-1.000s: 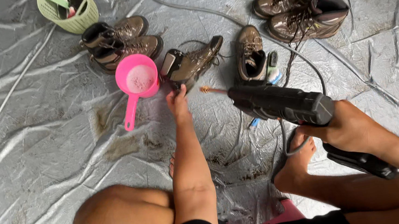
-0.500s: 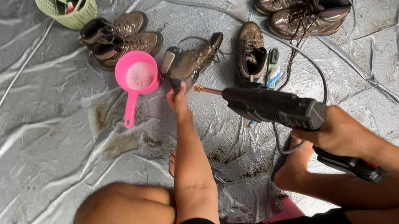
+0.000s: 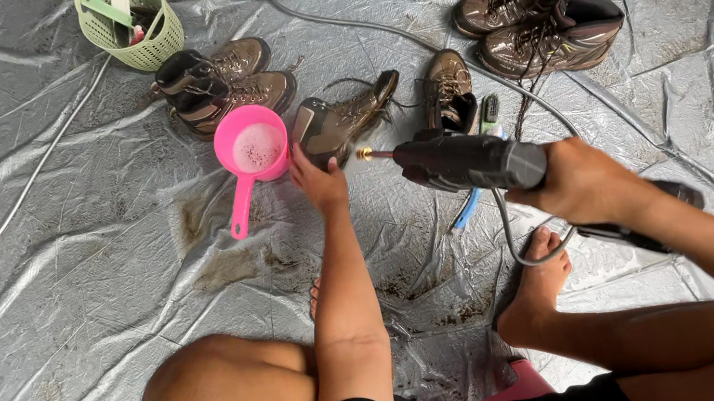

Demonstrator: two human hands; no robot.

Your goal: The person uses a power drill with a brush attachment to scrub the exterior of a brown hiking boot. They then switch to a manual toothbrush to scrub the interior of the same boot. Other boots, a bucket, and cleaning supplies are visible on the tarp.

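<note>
Lying on its side on the grey tarpaulin, a brown boot was touched at its near end by the left hand, though whether the fingers were closed on it could not be told. A black spray gun was gripped firmly by the right hand, its brass nozzle pointed at the boot. A pink scoop was set just beside the left hand, and further boots were laid beyond.
</note>
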